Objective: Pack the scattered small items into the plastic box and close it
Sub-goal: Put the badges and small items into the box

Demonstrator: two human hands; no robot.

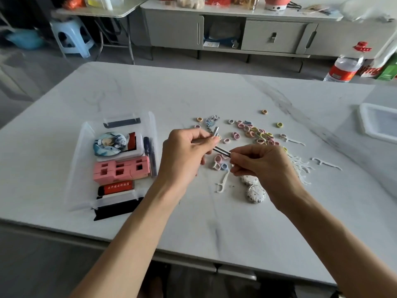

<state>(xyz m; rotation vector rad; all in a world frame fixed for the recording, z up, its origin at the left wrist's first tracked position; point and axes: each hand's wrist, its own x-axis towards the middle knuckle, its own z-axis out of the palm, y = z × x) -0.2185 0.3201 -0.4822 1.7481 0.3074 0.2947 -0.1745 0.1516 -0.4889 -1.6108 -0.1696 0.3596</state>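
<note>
Both hands hover over the table (214, 93), sharing a thin dark clip (222, 151). The left hand (184, 151) pinches its far end along with a small metal piece (216, 132); the right hand (262, 162) pinches its near end. The open box (75, 164) sits to the left, holding a badge (109, 143), pink blocks (121, 169) and a red case (118, 187). Rings (255, 132), floss picks (300, 166) and two caps (254, 190) lie scattered right of the box. The lid (378, 123) rests at the far right, well apart.

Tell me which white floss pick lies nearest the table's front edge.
The floss pick lying alone just left of the two speckled bottle caps, head toward the front edge. The other picks sit farther back, right of the right hand.
</note>
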